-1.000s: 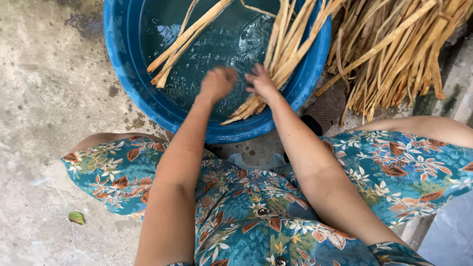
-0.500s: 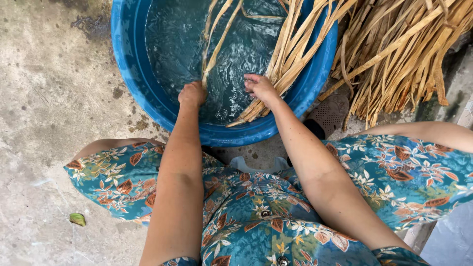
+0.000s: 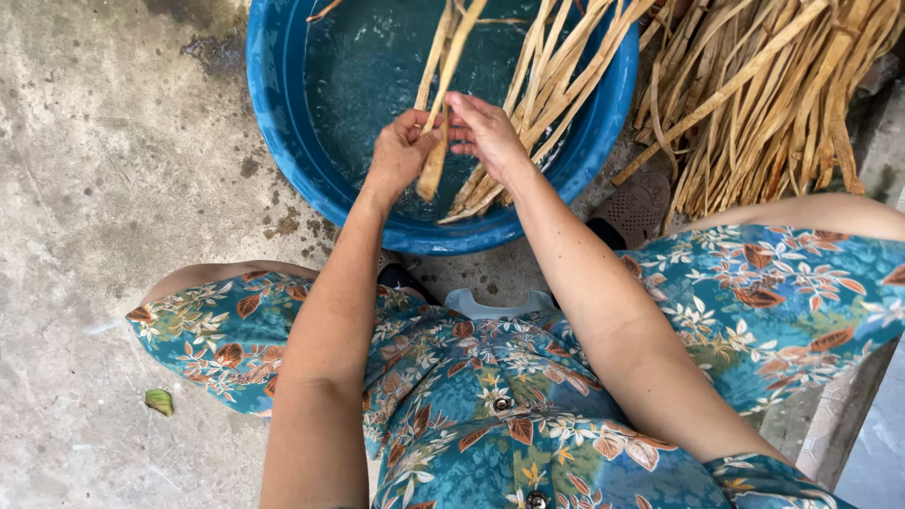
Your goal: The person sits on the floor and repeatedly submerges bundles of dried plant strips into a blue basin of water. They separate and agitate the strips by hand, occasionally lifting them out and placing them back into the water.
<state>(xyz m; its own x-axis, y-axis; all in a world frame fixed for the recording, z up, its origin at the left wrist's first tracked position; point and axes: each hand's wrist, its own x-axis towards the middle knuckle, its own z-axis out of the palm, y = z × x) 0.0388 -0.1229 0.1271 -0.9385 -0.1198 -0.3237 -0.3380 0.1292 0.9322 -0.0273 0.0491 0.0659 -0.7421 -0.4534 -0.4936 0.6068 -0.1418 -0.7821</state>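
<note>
A round blue basin [image 3: 283,141] of water stands on the concrete in front of my knees. Several long tan fibre strips [image 3: 556,75] lie in it, slanting over its far right rim. My left hand [image 3: 401,151] is raised over the water and grips a wet tan strip [image 3: 443,85] near its lower end. My right hand [image 3: 485,132] holds the same strip just beside the left hand, fingers closed around it. The strip's bottom end [image 3: 432,174] hangs just above the water.
A large pile of dry tan strips [image 3: 782,85] lies on the ground to the right of the basin. My legs in blue flowered cloth spread to both sides. A brown sandal [image 3: 636,207] and a small green leaf [image 3: 158,402] lie on the stained concrete.
Both hands have come up out of the water and met over the basin's middle. The left hand has drawn one strip away from the bunch, and the right hand has closed on it too.
</note>
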